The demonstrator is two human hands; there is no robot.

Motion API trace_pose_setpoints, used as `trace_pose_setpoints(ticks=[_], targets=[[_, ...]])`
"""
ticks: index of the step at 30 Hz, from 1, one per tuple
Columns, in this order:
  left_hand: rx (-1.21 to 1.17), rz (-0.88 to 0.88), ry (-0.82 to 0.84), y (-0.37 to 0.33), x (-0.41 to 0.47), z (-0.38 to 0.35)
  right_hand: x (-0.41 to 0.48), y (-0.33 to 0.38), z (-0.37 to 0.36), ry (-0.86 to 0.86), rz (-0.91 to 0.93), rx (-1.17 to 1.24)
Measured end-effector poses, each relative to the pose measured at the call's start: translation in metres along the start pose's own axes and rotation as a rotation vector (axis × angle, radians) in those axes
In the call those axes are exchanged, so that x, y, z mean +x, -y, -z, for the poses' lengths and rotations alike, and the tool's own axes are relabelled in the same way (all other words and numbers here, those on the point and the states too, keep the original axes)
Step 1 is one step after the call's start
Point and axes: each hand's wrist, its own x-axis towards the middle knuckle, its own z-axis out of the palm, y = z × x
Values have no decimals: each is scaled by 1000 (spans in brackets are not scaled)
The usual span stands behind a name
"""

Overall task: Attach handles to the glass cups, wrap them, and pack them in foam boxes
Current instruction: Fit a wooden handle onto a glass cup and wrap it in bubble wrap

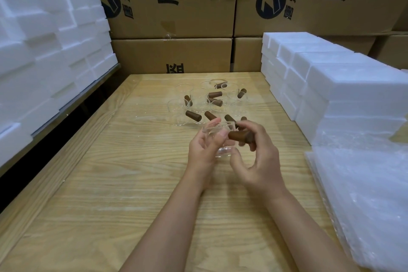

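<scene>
While the left hand curls its fingers round the glass cup, just in front of the cluster of handled cups, the right hand pinches the wooden handle against its side; best hold the glass steady and seat the handle straight

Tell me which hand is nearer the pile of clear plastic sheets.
Right. The right hand, gripping a brown cylindrical handle, is left of the pile of clear plastic sheets; the left hand, holding a clear glass cup, is farther left.
</scene>
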Motion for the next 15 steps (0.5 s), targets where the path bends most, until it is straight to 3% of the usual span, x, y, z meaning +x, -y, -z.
trace_pose_setpoints(ticks=[9,15], targets=[[110,-136,20,3,-9,-10,3,7,-11,-323,-299,202],[372,-402,-40,10,-13,-11,7,6,-13,-481,-619,445]])
